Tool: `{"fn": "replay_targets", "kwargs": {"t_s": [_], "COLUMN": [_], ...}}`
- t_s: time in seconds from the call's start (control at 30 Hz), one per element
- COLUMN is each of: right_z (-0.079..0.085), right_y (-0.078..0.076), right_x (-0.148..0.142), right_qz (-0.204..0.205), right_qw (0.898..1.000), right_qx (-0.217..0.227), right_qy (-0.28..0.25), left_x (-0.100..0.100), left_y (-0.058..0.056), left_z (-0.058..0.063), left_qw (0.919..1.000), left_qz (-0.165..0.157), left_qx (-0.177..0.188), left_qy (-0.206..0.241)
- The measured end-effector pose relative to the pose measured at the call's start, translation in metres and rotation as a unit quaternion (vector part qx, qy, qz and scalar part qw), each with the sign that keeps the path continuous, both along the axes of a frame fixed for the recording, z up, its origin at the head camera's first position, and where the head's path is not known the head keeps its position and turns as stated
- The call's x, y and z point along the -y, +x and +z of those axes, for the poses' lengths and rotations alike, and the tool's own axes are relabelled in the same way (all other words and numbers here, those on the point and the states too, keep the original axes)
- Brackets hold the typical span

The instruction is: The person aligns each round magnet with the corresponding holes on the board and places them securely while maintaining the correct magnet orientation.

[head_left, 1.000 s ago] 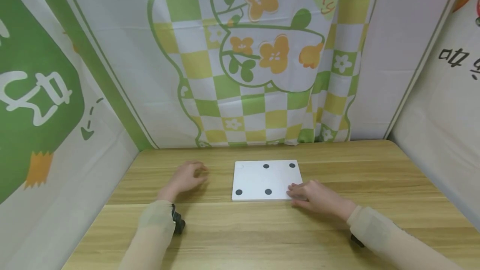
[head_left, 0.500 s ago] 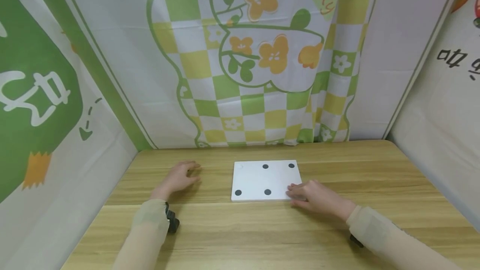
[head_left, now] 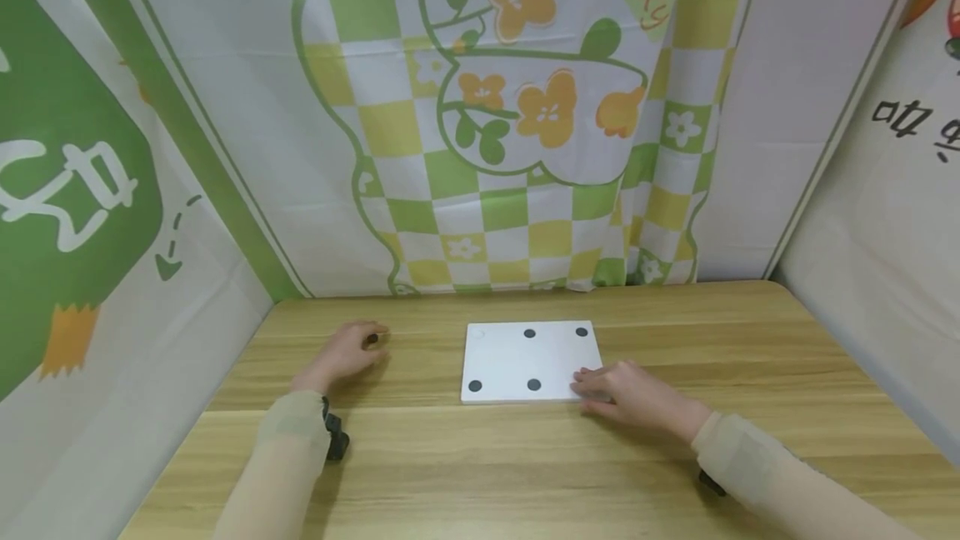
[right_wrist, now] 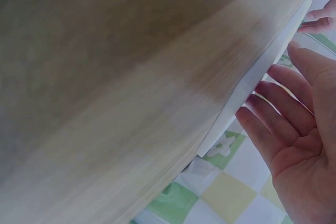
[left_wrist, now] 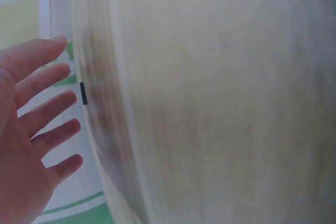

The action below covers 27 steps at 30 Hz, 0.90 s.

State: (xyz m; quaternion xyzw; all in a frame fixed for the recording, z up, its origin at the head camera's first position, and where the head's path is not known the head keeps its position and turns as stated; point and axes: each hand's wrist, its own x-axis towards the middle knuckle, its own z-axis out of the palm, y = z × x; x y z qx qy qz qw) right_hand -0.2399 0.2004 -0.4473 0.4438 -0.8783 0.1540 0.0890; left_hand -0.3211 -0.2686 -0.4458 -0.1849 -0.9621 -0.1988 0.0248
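Observation:
A white rectangular board (head_left: pixel 498 361) lies flat on the wooden table, with several round black spots on its face and a faint empty circle at its far left corner. My right hand (head_left: pixel 630 394) rests over the near right corner of the board, fingers loosely bent; whatever is under them is hidden. In the right wrist view its fingertips are at the board's edge. To the left, my left hand (head_left: pixel 347 354) hovers low with fingers spread. A small black piece (left_wrist: pixel 83 93) lies on the table just beyond its fingertips; nothing is gripped.
The wooden table (head_left: pixel 480 457) ends at the back against a green and yellow checked curtain (head_left: pixel 517 215). Printed cloth walls stand on the left (head_left: pixel 67 298) and right (head_left: pixel 885 215). A dark band-like device (head_left: pixel 336 438) sits on the left wrist.
My left hand has drifted left, away from the board, and a small black piece now shows between its thumb and fingers. The right hand stays at the board's corner.

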Motion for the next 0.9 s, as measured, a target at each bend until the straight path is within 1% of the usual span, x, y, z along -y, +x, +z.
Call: {"fn": "replay_targets", "kwargs": {"t_s": [0.17, 0.37, 0.63, 0.77, 0.9], "right_z": [0.000, -0.002, -0.004, -0.003, -0.002], "right_y": [0.000, -0.001, -0.002, -0.001, -0.001], "right_x": [0.000, -0.001, -0.002, -0.002, -0.001], "right_qz": [-0.001, -0.004, -0.003, -0.002, 0.000], "right_qw": [1.000, 1.000, 1.000, 1.000, 1.000], "right_qx": [0.007, 0.012, 0.004, 0.002, 0.005], "right_qy": [0.001, 0.002, -0.005, -0.006, -0.004], "left_x": [0.007, 0.014, 0.016, 0.017, 0.018], "left_y": [-0.004, -0.007, -0.009, -0.009, -0.010], "left_z": [-0.004, -0.006, -0.004, -0.002, -0.001], "left_qw": [1.0000, 0.9996, 0.9988, 0.9988, 0.9992], "left_qz": [-0.004, 0.001, 0.013, 0.013, 0.014], "left_qx": [-0.004, 0.011, 0.023, 0.022, 0.013], "left_qy": [0.007, 0.027, 0.041, 0.041, 0.036]}}
